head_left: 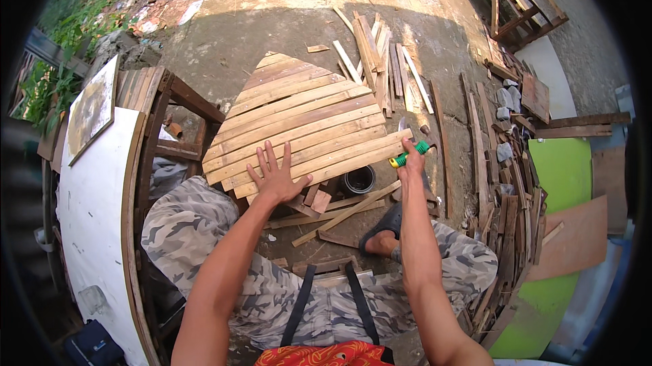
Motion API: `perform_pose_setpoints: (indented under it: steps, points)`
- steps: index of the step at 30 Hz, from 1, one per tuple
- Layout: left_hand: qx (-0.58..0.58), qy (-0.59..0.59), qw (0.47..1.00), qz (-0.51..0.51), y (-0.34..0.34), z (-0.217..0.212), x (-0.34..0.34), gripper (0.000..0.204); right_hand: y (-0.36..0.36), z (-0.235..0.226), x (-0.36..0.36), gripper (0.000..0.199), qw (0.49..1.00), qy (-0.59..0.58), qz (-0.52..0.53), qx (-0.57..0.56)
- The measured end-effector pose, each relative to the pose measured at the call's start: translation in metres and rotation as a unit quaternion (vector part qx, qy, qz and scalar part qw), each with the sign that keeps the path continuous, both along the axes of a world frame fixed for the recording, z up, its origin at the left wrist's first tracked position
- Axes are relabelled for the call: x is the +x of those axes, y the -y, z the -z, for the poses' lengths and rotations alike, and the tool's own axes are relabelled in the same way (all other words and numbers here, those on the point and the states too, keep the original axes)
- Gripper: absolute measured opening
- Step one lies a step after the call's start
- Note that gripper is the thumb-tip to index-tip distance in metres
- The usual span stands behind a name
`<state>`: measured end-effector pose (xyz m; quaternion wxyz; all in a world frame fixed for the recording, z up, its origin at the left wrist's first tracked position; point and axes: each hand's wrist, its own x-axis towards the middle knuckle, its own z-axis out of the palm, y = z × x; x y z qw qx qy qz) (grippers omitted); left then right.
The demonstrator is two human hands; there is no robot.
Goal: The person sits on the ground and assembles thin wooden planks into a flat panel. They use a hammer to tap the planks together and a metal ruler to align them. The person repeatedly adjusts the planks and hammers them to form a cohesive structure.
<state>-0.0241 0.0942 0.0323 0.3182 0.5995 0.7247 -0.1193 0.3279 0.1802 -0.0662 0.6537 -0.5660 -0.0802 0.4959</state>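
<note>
A slatted wooden panel (299, 118), made of light planks laid side by side with angled ends, spreads out in front of my knees. My left hand (275, 177) lies flat on its near planks, fingers spread. At the panel's right corner, my right hand (411, 157) is closed around a tool with a green and yellow handle (399, 161). A small pale, blade-like piece (402, 123) shows just beyond that corner; whether it belongs to the tool I cannot tell. Part of the support under the panel is hidden.
A black bucket (359, 179) stands under the panel's near edge, beside loose wood strips (346, 213). Farther off lies a heap of planks (377, 53). Stacked boards (506, 230) line the right side. On the left stands a white-topped wooden table (98, 230).
</note>
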Motion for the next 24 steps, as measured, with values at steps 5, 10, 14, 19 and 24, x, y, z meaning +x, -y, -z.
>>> perform_pose_setpoints:
  steps: [5, 10, 14, 19, 24]
  points:
    - [0.003, 0.001, 1.000, -0.001, 0.001, -0.001, 0.000, 0.116, 0.002, 0.009, 0.000, 0.024, 0.995, -0.091, 0.013, 0.024]
    - [0.024, 0.004, 1.000, 0.005, 0.002, 0.000, 0.000, 0.115, 0.005, 0.024, 0.005, 0.022, 0.986, -0.159, 0.001, 0.056]
    - [0.033, -0.009, 0.999, 0.033, 0.001, 0.001, -0.001, 0.115, 0.003, 0.027, 0.008, 0.020, 0.986, -0.157, -0.002, 0.056]
    - [0.024, -0.011, 0.999, 0.045, 0.000, 0.002, -0.003, 0.120, 0.000, 0.015, 0.010, 0.021, 0.998, -0.045, -0.042, 0.022]
    - [0.028, -0.010, 0.999, 0.037, -0.001, 0.002, -0.004, 0.122, 0.003, -0.017, 0.012, 0.031, 0.993, 0.055, -0.082, -0.070]
